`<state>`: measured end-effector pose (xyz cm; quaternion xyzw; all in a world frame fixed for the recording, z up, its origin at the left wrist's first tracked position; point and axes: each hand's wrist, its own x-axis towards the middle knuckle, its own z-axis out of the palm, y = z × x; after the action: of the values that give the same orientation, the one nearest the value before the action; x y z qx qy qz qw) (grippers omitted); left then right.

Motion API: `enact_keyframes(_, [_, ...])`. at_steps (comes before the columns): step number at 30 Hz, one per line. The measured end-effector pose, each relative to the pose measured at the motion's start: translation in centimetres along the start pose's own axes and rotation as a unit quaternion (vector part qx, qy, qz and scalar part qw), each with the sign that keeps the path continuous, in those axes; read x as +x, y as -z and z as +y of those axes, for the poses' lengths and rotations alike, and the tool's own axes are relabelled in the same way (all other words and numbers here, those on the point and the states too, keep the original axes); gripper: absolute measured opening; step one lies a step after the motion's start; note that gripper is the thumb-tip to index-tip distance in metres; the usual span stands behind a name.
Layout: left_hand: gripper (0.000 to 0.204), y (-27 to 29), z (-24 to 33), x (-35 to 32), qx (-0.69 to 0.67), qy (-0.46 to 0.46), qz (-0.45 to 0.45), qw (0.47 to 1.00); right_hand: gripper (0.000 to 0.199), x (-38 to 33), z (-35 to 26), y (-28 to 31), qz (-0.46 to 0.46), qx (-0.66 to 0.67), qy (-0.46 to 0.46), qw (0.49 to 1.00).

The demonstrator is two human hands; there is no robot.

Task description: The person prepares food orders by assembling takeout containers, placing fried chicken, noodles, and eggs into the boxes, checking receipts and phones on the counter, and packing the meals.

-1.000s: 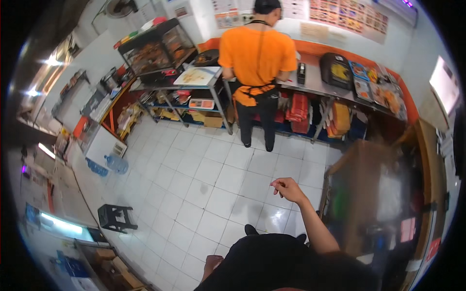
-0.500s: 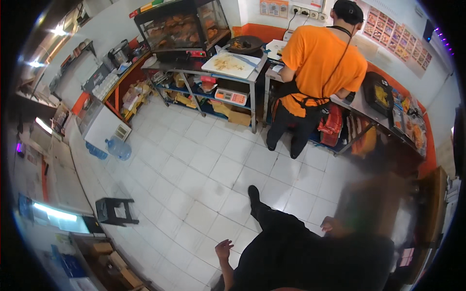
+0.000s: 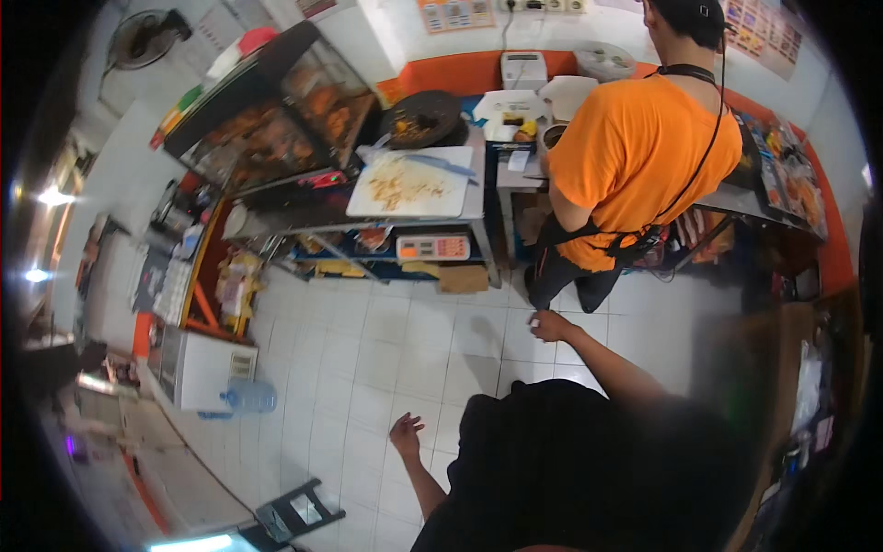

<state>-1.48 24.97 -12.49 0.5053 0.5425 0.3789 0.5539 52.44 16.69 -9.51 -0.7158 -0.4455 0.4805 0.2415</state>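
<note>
Both of the wearer's hands are empty and hang well apart over the white tiled floor [image 3: 368, 359]. The left hand [image 3: 406, 434] is low beside the dark-clothed body, fingers spread loosely, palm toward the tiles. The right hand [image 3: 550, 326] reaches forward on a bare forearm, fingers curled loosely around nothing, pointing toward the co-worker in the orange shirt [image 3: 644, 147], who stands with back turned at the steel counter [image 3: 736, 198].

Rectangular posters [image 3: 452, 13] in orange and white hang on the wall above an orange band. Left of the co-worker a white rectangular cutting board [image 3: 409, 187] lies flat on a metal table, strewn with pale crumbs, its long side running left to right. Behind it sits a round black pan [image 3: 421, 118], and to its left a glass display case [image 3: 276, 120] with a dark frame holds browned fried food. A small scale with an orange panel [image 3: 432, 247] rests on the shelf beneath, with flattened brown cardboard [image 3: 460, 276] on the floor below. Colourful packets [image 3: 786, 184] crowd the counter's right end. A clear blue-tinted water jug [image 3: 248, 396] lies on its side by a white chest [image 3: 207, 368], and a black plastic stool [image 3: 292, 513] stands near the lower edge.
</note>
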Motion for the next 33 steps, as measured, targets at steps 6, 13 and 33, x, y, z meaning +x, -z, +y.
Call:
enact_keyframes(6, [0.024, -8.5, 7.6, 18.5, 0.065, 0.004, -0.056, 0.996, 0.026, 11.2, -9.9, 7.6, 0.251, -0.082, 0.105, 0.959])
enact_keyframes(13, [0.023, -23.2, 18.0, 41.6, 0.109, -0.082, -0.279, 0.951, 0.025, 22.3, -12.5, 18.2, 0.383, -0.071, -0.095, 0.916])
enact_keyframes(33, [0.031, -48.8, 32.5, 56.7, 0.214, -0.034, -0.608, 0.764, 0.104, 35.8, -8.0, 45.3, 0.52, 0.123, -0.319, 0.783])
